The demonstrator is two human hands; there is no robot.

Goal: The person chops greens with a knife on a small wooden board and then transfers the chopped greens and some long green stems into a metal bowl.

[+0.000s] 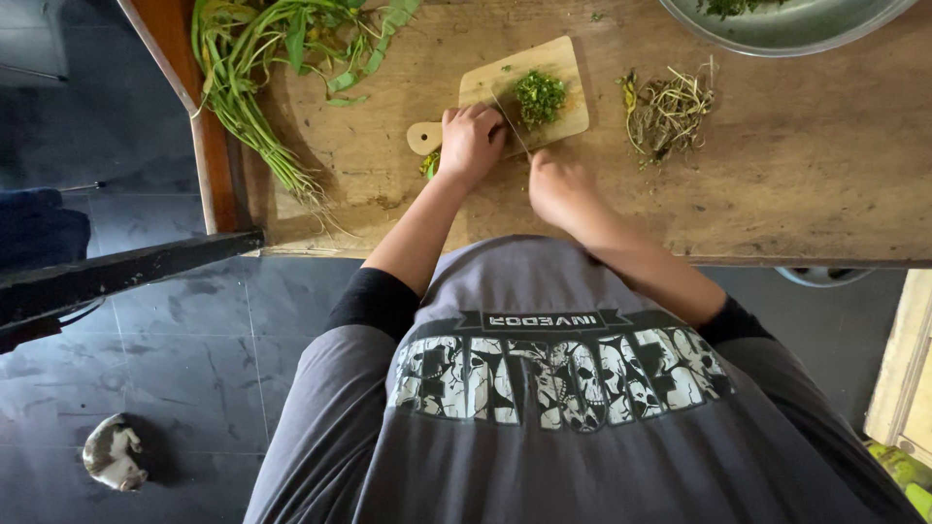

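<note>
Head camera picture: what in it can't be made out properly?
- Metal bowl: cut off by the top edge, so its contents barely show.
- Knife: its handle is hidden inside the right hand.
- Stems under the left hand: covered by the hand, only a green tip shows.
- Bunch of greens: its tops run past the top edge.
- Small animal on the floor: too small and dim to tell.

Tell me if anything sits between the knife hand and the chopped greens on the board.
Nothing visible does. The right hand holds the knife, its blade reaching the chopped greens on the cutting board.
</note>
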